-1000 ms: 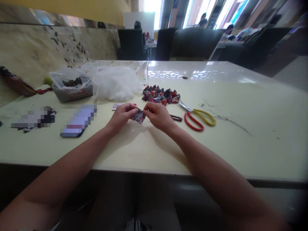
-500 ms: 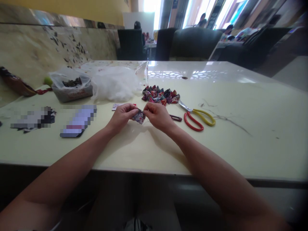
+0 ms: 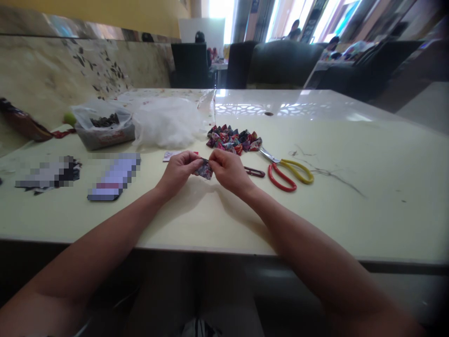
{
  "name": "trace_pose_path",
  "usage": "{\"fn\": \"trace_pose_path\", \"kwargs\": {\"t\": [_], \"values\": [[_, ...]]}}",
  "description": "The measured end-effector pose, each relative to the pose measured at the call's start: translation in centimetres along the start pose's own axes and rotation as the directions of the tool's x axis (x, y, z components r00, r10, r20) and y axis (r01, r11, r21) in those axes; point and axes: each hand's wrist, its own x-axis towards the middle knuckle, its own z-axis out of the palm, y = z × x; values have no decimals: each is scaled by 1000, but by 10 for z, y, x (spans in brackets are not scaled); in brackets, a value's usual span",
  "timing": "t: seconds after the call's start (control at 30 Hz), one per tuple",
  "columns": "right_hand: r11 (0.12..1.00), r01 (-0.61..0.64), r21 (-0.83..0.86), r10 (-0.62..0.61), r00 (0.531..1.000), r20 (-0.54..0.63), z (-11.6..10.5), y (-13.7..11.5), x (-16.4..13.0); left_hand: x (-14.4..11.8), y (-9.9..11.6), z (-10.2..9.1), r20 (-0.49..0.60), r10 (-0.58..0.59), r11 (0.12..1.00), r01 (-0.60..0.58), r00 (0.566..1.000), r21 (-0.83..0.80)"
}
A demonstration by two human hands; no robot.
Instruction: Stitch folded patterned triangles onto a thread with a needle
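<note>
A small piece of patterned fabric (image 3: pixel 204 171), dark with pale and reddish specks, hangs between my two hands above the table. My left hand (image 3: pixel 180 169) pinches its upper left part between thumb and fingers. At its upper right corner my right hand (image 3: pixel 226 164) is closed in a pinch; whether a needle is held there too is hidden by the fingers. Just beyond my right hand lies a cluster of folded, multicoloured fabric pieces (image 3: pixel 233 139). Scissors (image 3: pixel 289 172) with one red and one yellow handle rest to the right, beside a dark brown thread snipper-like tool (image 3: pixel 255 172).
On the left lie a phone-like pixelated object (image 3: pixel 115 177) and dark scraps (image 3: pixel 52 174). Behind them stand a bag-lined container (image 3: pixel 105 131) and white stuffing in clear plastic (image 3: pixel 168 121). Loose threads (image 3: pixel 329 173) trail at right. Chairs (image 3: pixel 286 64) and people are beyond the table (image 3: pixel 365 215).
My right hand has shifted very slightly, and the fabric's lower edge has tilted and risen a little. Both hands keep their pinch; the things on the table stay put.
</note>
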Motion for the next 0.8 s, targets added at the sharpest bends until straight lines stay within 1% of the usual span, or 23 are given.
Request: {"fn": "trace_pose_path", "kwargs": {"t": [0.2, 0.4, 0.63, 0.8], "values": [[999, -11, 41, 10, 1000, 4, -1, 0, 1, 1, -2, -1, 15, -123, 987, 124, 992, -101], [995, -22, 99, 20, 999, 29, -4, -1, 2, 1, 1, -3, 38, -163, 976, 167, 986, -136], [960, -16, 278, -5, 997, 75, -3, 10, 4, 2, 3, -4, 141, -204, 937, 235, 969, -260], [947, 3, 322, -32, 996, 84, -2, 12, 4, 1, 2, -5, 219, -199, 927, 256, 955, -276]]}}
